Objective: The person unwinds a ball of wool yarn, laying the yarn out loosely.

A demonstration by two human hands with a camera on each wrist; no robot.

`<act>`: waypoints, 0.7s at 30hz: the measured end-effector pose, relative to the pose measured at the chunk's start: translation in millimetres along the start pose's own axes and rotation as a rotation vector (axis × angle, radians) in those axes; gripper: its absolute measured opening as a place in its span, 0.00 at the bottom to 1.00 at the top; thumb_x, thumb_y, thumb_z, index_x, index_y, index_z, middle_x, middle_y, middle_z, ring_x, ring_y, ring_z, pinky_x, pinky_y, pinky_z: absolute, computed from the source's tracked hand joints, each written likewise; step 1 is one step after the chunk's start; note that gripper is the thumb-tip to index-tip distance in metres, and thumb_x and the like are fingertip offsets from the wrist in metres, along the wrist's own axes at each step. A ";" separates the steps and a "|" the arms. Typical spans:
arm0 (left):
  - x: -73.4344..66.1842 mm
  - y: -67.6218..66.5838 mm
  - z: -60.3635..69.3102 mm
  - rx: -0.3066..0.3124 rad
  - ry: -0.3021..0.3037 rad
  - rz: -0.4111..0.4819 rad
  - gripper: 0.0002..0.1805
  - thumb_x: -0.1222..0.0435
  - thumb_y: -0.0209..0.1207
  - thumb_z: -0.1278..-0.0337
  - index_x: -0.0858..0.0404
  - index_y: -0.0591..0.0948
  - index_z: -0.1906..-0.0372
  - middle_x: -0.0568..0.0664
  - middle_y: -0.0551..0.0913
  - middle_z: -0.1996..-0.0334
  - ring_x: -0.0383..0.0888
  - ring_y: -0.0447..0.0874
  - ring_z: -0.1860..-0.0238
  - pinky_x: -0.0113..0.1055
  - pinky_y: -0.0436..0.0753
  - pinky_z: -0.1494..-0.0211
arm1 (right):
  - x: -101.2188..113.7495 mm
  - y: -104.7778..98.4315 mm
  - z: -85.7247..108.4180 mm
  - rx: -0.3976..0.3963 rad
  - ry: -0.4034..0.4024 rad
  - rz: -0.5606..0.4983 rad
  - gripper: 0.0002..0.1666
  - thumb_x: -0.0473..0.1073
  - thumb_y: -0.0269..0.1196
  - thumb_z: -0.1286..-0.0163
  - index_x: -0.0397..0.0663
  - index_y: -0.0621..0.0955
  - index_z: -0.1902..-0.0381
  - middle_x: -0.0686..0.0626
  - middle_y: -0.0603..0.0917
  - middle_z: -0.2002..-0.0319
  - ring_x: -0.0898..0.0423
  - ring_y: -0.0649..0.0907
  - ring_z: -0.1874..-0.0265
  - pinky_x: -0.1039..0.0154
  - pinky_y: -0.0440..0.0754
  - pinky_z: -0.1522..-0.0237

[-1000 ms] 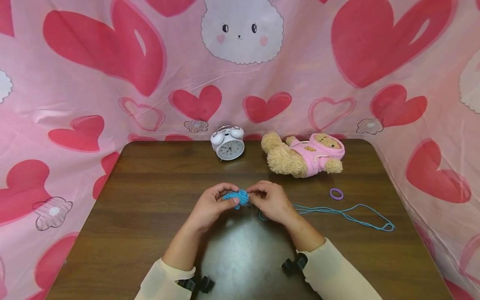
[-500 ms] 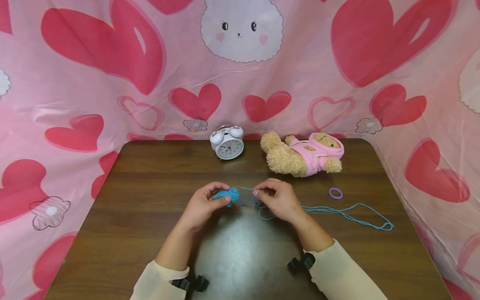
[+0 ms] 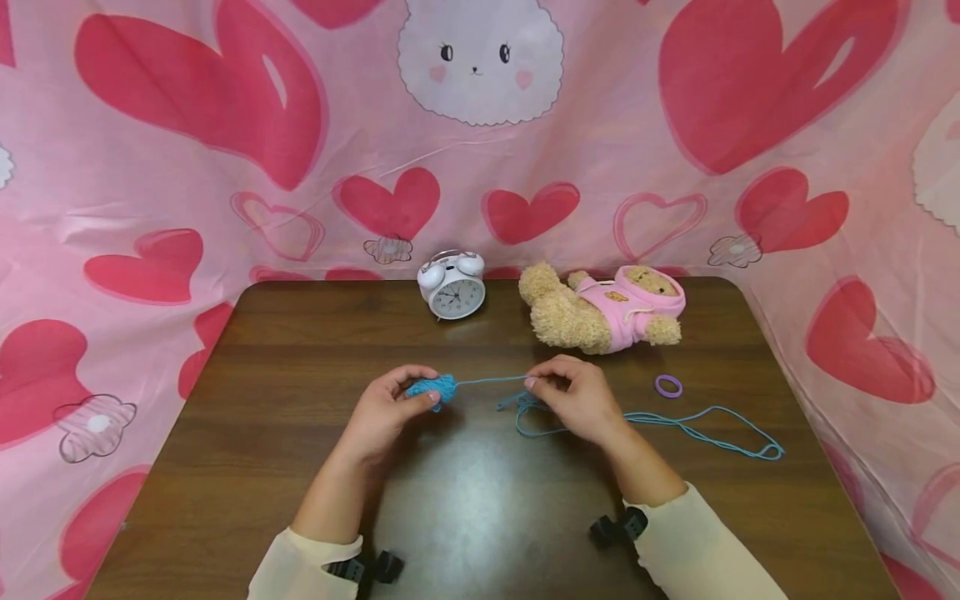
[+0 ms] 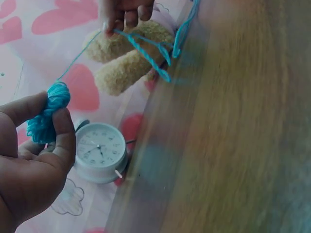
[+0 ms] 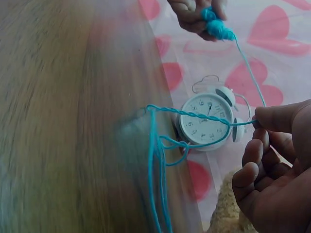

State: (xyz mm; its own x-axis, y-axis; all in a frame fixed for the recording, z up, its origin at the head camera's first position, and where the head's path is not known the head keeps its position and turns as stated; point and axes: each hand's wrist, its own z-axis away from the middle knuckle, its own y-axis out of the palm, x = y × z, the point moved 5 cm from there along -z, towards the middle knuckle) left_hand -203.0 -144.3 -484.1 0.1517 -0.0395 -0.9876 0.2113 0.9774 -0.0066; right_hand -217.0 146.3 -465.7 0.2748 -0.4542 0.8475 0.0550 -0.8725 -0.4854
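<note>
Two bare hands work at the centre of my head view. The left hand [image 3: 382, 412] grips a small wound bundle of blue yarn [image 3: 432, 387] between thumb and fingers, and I have it raised above the tabletop, just left of the frame's middle. The right hand [image 3: 581, 402], right of centre, pinches the blue strand [image 3: 491, 381] that runs nearly straight across from that bundle. My right wrist view shows a twisted length of yarn [image 5: 194, 115] hanging from the same pinch. Below and right of the right hand, a long doubled loop of yarn [image 3: 712, 423] lies on the table.

Cream sleeves [image 3: 303, 571] enter at the bottom edge. A purple ring [image 3: 668, 386] lies right of centre. Farther up, I see a white twin-bell alarm clock [image 3: 452, 286] standing near the table's far edge and a teddy bear [image 3: 566, 321] in a pink hoodie [image 3: 617, 313] lying to its right. The table [image 3: 247, 450] is dark, wood-grained, with pale glare at lower centre. Pink cloth [image 3: 615, 108] printed with red hearts closes in the top and both sides.
</note>
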 end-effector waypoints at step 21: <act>2.1 -36.5 11.3 -0.058 -0.020 -0.002 0.22 0.70 0.67 0.34 0.71 0.77 0.39 0.55 0.83 0.51 0.48 0.84 0.53 0.34 0.85 0.48 | -14.6 -40.1 9.9 -0.033 0.072 0.098 0.02 0.43 0.73 0.32 0.54 0.90 0.62 0.57 0.88 0.66 0.58 0.79 0.69 0.66 0.76 0.68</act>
State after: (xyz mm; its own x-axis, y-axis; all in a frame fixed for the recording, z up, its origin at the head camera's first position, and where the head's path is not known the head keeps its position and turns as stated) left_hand -199.4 -182.4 -484.1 0.1708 -0.0446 -0.9843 0.1553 0.9877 -0.0178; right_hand -213.8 189.8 -460.7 0.2078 -0.5484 0.8100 -0.0003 -0.8281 -0.5605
